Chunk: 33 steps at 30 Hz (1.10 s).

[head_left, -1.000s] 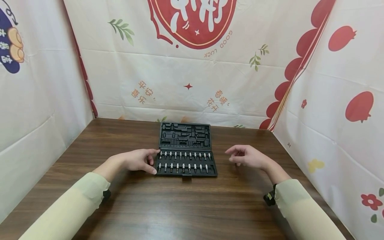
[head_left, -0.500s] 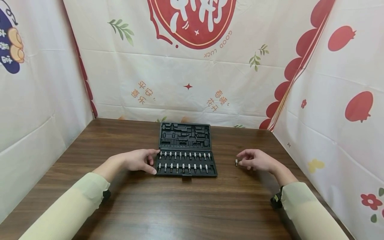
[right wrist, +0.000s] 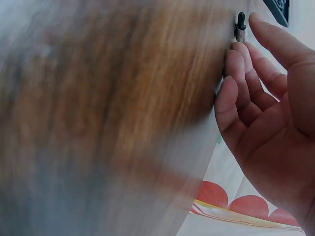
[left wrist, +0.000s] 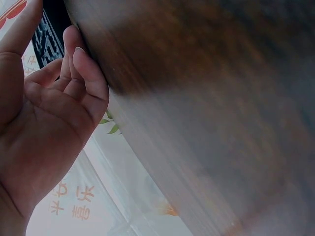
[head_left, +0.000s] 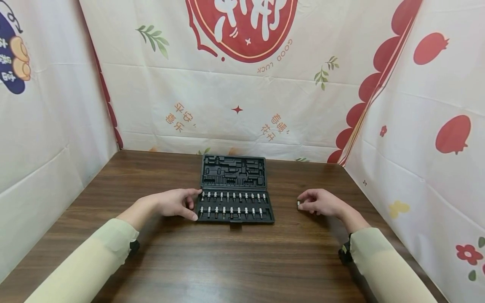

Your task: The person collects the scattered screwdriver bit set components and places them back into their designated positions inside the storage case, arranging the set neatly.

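Observation:
A black plastic bit-socket case (head_left: 233, 188) lies open on the table, with two rows of silver bit sockets (head_left: 231, 210) in its near half. My left hand (head_left: 172, 202) rests at the case's left edge, thumb and index finger touching it. To the right of the case, one bit socket (right wrist: 240, 28) stands on the table, its dark tip upward. My right hand (head_left: 322, 203) is around it, with fingertips close behind. A narrow gap shows between thumb and socket in the right wrist view; the head view hides part of the socket.
The brown wooden table (head_left: 235, 261) has printed fabric (head_left: 227, 92) hanging at the back and on both sides. The case's raised lid (head_left: 234, 170) holds moulded recesses. Dark bands with cameras sit on both wrists.
My right hand has moved right from beside the case, the socket came into view, then the hand shifted slightly left around it. My left hand stays put.

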Available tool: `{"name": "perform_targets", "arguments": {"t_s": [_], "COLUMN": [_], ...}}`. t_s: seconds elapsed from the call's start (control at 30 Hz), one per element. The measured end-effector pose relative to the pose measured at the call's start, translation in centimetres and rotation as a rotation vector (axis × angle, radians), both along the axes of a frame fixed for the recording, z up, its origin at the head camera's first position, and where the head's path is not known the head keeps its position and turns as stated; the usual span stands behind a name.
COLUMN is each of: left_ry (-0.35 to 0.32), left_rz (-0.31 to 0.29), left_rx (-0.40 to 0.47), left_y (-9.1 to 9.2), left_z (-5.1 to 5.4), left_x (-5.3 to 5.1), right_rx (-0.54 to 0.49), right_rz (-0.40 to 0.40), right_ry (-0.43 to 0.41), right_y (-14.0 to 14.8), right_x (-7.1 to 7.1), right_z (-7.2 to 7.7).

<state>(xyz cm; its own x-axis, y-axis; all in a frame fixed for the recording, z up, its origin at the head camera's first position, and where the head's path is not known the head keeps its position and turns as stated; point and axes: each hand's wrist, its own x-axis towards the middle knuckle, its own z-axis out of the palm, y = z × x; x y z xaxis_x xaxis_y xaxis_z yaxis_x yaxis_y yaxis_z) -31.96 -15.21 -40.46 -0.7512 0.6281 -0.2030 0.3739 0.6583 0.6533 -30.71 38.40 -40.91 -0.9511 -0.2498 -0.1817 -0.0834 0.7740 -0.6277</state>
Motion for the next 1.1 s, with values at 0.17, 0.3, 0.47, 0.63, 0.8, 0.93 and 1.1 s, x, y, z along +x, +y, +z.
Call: {"name": "perform_targets", "arguments": {"t_s": [0.17,0.3,0.47,0.63,0.8,0.93,1.1], "left_ry": [0.002,0.006,0.004,0.000,-0.004,-0.007,-0.004], "left_rz": [-0.003,-0.005,-0.005,-0.009,-0.006,-0.002,-0.008], "left_rx": [0.002,0.000,-0.001,0.004,0.006,0.004,0.003], "left_y": [0.01,-0.04,-0.05,0.00,0.05,0.05,0.00], "left_z": [0.00,-0.04,-0.04,-0.07,-0.08,-0.04,-0.02], "left_x": [-0.04,-0.08,-0.08,-0.08,-0.06,-0.04,-0.05], "right_rx": [0.014,0.020,-0.007,-0.020,-0.033,-0.067,-0.101], "right_rz": [-0.016,-0.006,-0.004,0.000,0.015,0.043,0.081], "right_ry": [0.013,0.021,0.007,0.031,0.060,0.062,0.047], "right_y": [-0.11,-0.27,-0.58,-0.65,-0.49,-0.37,-0.74], "right_x": [-0.32,-0.38,-0.22,-0.19,-0.29,-0.27,-0.16], "right_z": [-0.22,-0.16,-0.04,-0.13,-0.27,-0.24,-0.17]}}
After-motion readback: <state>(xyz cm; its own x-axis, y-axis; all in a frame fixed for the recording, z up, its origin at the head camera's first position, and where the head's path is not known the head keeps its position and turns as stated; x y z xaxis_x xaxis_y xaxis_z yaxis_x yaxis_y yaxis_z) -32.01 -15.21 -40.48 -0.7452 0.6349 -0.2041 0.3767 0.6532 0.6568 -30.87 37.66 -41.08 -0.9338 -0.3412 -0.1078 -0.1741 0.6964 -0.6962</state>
